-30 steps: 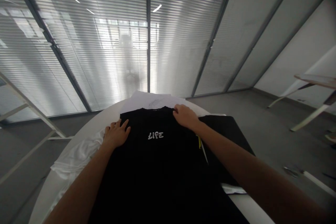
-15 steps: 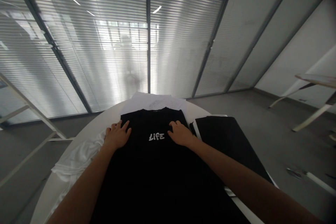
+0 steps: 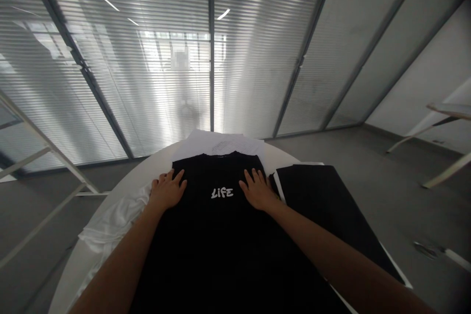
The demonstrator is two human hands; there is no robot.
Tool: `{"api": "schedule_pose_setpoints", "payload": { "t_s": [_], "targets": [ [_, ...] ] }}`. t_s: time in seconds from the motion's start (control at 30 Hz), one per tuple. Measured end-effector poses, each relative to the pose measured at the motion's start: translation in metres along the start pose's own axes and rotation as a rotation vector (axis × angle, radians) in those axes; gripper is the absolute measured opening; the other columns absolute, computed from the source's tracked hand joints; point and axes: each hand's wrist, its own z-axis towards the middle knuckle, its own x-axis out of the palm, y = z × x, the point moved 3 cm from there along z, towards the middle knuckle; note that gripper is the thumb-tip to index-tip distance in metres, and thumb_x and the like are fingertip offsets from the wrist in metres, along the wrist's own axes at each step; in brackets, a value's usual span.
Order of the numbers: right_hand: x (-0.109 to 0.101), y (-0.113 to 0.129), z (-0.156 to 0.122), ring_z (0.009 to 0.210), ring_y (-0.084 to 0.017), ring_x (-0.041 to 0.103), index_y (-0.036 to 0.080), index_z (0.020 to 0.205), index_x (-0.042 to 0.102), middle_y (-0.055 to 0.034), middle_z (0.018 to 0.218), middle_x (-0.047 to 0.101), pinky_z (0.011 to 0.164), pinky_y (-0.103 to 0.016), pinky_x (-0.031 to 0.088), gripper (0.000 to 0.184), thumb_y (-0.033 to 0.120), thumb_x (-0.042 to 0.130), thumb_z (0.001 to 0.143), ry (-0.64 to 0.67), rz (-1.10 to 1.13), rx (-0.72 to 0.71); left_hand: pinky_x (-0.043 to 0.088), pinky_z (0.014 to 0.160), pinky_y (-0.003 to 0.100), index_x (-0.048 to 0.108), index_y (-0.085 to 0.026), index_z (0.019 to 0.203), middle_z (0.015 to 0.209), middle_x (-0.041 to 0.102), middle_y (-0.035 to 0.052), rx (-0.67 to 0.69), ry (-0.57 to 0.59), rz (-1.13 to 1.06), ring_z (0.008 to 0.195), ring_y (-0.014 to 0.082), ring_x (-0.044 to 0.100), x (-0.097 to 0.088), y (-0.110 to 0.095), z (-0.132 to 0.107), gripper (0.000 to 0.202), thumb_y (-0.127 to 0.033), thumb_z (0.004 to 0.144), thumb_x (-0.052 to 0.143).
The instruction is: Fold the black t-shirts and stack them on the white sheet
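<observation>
A black T-shirt (image 3: 217, 235) with white "LIFE" lettering lies spread on a white round table (image 3: 147, 164), its collar at the far end. My left hand (image 3: 168, 191) rests on the shirt's upper left edge, fingers spread and pointing away from me. Across from it, my right hand (image 3: 258, 190) lies flat on the upper right of the shirt, fingers apart. Neither hand grips the fabric. The shirt's lower part runs out of view toward me, between my forearms.
White cloth (image 3: 119, 218) lies crumpled on the table's left side. Printed papers (image 3: 235, 142) stick out beyond the collar. At right is a black flat stack (image 3: 327, 211) with white edges. A pale metal frame (image 3: 55, 152) stands at left, and a glass partition with blinds (image 3: 243, 68) lies ahead.
My right hand has shifted slightly right on the shirt, and its curled fingers have straightened and spread. My left hand stays at the shirt's edge. The whole view has shifted slightly.
</observation>
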Motion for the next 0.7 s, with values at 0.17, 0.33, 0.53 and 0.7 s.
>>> {"api": "schedule_pose_setpoints", "payload": {
  "t_s": [0.17, 0.33, 0.53, 0.7],
  "targets": [
    [0.015, -0.002, -0.004, 0.145, -0.034, 0.015, 0.022, 0.151, 0.029, -0.0165, 0.157, 0.021, 0.114, -0.054, 0.009, 0.063, 0.054, 0.024, 0.097, -0.001, -0.006, -0.008, 0.031, 0.099, 0.058, 0.037, -0.034, 0.147, 0.15, 0.039, 0.0116, -0.003, -0.005, -0.006, 0.13, 0.0393, 0.038, -0.002, -0.001, -0.002, 0.06, -0.057, 0.092, 0.026],
    [0.011, 0.0, -0.006, 0.145, -0.033, 0.015, 0.022, 0.15, 0.031, -0.0163, 0.156, 0.024, 0.113, -0.054, 0.009, 0.063, 0.055, 0.023, 0.097, -0.025, 0.009, -0.016, 0.032, 0.1, 0.057, 0.044, -0.032, 0.143, 0.148, 0.042, 0.0121, -0.025, -0.003, -0.055, 0.13, 0.0387, 0.04, -0.009, -0.003, -0.001, 0.058, -0.054, 0.091, 0.032],
    [0.011, 0.003, -0.01, 0.144, -0.032, 0.015, 0.02, 0.15, 0.03, -0.0166, 0.156, 0.023, 0.113, -0.055, 0.008, 0.065, 0.056, 0.025, 0.097, -0.028, 0.032, 0.005, 0.038, 0.1, 0.05, 0.059, -0.027, 0.126, 0.134, 0.055, 0.0079, -0.098, -0.076, -0.195, 0.12, 0.0312, 0.05, -0.038, -0.021, -0.019, 0.044, -0.037, 0.089, 0.039],
    [-0.002, 0.002, -0.01, 0.141, -0.032, 0.024, 0.016, 0.143, 0.042, -0.0186, 0.15, 0.032, 0.112, -0.052, 0.015, 0.057, 0.048, 0.032, 0.097, -0.076, 0.085, 0.019, 0.04, 0.098, 0.043, 0.067, -0.025, 0.112, 0.12, 0.062, 0.0068, 0.023, -0.081, -0.291, 0.11, 0.026, 0.055, -0.05, -0.054, -0.064, 0.034, -0.032, 0.087, 0.045]
  ]
}}
